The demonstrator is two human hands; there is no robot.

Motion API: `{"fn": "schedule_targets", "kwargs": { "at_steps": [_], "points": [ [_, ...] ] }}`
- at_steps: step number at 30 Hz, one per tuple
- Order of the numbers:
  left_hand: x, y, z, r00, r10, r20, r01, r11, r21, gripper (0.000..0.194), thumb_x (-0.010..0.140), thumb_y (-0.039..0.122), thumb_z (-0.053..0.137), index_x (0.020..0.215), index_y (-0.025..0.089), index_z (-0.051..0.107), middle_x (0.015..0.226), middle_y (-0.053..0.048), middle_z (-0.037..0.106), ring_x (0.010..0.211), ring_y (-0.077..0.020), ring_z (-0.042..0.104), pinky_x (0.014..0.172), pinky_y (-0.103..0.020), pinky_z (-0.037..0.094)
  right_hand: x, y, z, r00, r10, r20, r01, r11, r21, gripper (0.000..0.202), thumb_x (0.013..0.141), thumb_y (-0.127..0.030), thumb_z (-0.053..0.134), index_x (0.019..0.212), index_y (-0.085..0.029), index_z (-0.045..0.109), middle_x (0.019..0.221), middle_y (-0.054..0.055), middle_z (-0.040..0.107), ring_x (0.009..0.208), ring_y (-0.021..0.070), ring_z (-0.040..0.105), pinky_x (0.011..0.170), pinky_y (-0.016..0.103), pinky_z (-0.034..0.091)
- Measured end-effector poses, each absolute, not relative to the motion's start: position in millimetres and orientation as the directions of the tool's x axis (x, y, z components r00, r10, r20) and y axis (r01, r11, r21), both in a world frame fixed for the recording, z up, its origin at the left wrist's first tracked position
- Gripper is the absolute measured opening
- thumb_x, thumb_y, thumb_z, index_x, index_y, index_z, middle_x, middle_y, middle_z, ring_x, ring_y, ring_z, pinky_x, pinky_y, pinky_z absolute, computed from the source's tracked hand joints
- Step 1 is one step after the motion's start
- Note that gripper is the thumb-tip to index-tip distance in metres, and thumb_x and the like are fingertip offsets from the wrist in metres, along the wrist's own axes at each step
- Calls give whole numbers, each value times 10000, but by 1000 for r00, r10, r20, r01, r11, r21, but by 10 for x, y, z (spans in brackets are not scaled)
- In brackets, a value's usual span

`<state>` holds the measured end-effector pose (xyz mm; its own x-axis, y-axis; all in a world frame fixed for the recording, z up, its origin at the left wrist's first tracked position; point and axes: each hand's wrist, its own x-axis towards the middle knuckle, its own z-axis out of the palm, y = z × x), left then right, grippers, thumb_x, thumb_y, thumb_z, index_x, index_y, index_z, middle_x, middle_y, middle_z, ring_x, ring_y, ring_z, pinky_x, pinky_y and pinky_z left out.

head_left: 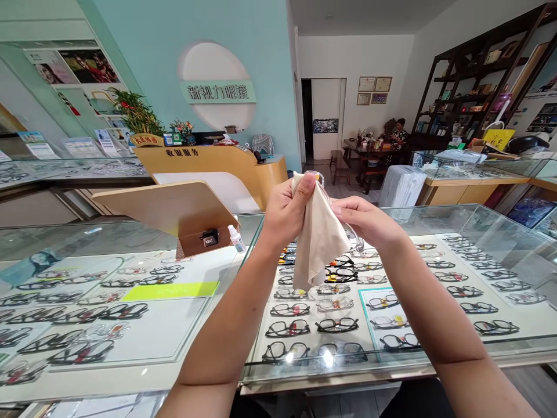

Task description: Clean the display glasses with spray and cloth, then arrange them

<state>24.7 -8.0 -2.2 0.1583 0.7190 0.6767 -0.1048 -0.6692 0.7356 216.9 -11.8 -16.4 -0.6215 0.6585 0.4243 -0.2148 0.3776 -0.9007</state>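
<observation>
Thumb and fingers of my left hand [284, 213] are pinched together on a cream cleaning cloth [324, 235], which hangs down in folds. A pair of clear-framed eyeglasses [359, 242] sits partly behind the cloth, so most of its lenses are hidden. My right hand [369, 222] has its fingers closed on the side of these eyeglasses, close to the cloth's right edge. Both hands are raised above a glass display case [261, 363]. Inside it lie rows of eyeglasses [337, 325] under the glass.
On the counter to the left stand a small white spray bottle [236, 238] and a tilted wooden-backed mirror or board [174, 203]. Farther back are a yellow cashier desk [209, 165] and a wrapped pale case [401, 184]. A person [398, 139] sits at a dark table in the distance.
</observation>
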Motion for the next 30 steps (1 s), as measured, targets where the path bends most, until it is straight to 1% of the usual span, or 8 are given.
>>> {"fn": "schedule_targets", "kwargs": {
  "at_steps": [5, 11, 15, 17, 20, 22, 26, 30],
  "points": [
    [171, -3, -47, 106, 731, 674, -22, -676, 736, 734, 944, 905, 659, 697, 213, 682, 709, -63, 712, 673, -200, 675, 574, -320, 511, 2214, -142, -116, -572, 691, 442, -213, 395, -894, 473, 1017, -563, 820, 706, -212, 758, 916, 22, 566, 853, 158, 516, 783, 273, 446],
    [2, 51, 13, -47, 767, 640, -112, -641, 759, 585, 986, 790, 725, 844, 223, 714, 837, -61, 755, 699, -177, 672, 578, -288, 542, 2294, -94, -135, -525, 715, 462, -210, 417, -884, 441, 1058, -614, 749, 893, -225, 873, 1078, 50, 606, 925, 169, 555, 792, 279, 480],
    [-62, 35, 107, 33, 834, 551, -352, -506, 787, 422, 945, 623, 873, 935, 251, 675, 741, 24, 594, 596, -114, 538, 526, -242, 465, 2344, -42, -170, -522, 711, 472, -220, 422, -879, 440, 1059, -624, 751, 912, -230, 878, 1187, 69, 662, 1025, 189, 606, 856, 289, 524],
    [-77, 35, 120, 82, 835, 544, -389, -476, 789, 428, 930, 616, 889, 930, 263, 648, 695, 48, 492, 558, -108, 468, 498, -246, 412, 2356, -40, -168, -517, 713, 474, -227, 420, -879, 428, 1054, -621, 762, 913, -236, 885, 1206, 70, 693, 1103, 202, 644, 925, 299, 541],
    [-89, 33, 92, 34, 769, 638, -236, -614, 753, 485, 951, 716, 820, 878, 274, 634, 673, 39, 458, 554, -130, 450, 503, -290, 404, 2366, -64, -139, -505, 708, 494, -250, 428, -869, 417, 1065, -603, 755, 909, -242, 891, 1084, 67, 762, 1112, 207, 698, 986, 313, 553],
    [-91, 9, 72, 6, 680, 733, -61, -732, 679, 479, 910, 723, 859, 885, 277, 687, 730, 10, 557, 630, -153, 523, 575, -318, 466, 2376, -85, -113, -508, 706, 493, -246, 430, -869, 446, 1065, -627, 743, 913, -235, 890, 970, 67, 785, 1001, 201, 719, 911, 309, 568],
    [-87, -95, 78, 92, 510, 855, 198, -851, 486, 504, 834, 687, 944, 1114, 289, 816, 1099, -77, 783, 946, -236, 689, 854, -385, 589, 2408, -123, -68, -507, 730, 459, -196, 421, -886, 489, 1039, -657, 757, 879, -212, 878, 885, 71, 793, 818, 183, 699, 705, 278, 528],
    [-87, -169, 106, 242, 412, 878, 309, -891, 333, 695, 803, 716, 951, 1337, 300, 794, 1391, -109, 791, 1293, -318, 699, 1152, -473, 553, 2436, -157, -41, -531, 711, 461, -192, 429, -883, 462, 1073, -594, 729, 850, -219, 880, 864, 59, 793, 824, 187, 728, 778, 288, 561]
  ]
}}
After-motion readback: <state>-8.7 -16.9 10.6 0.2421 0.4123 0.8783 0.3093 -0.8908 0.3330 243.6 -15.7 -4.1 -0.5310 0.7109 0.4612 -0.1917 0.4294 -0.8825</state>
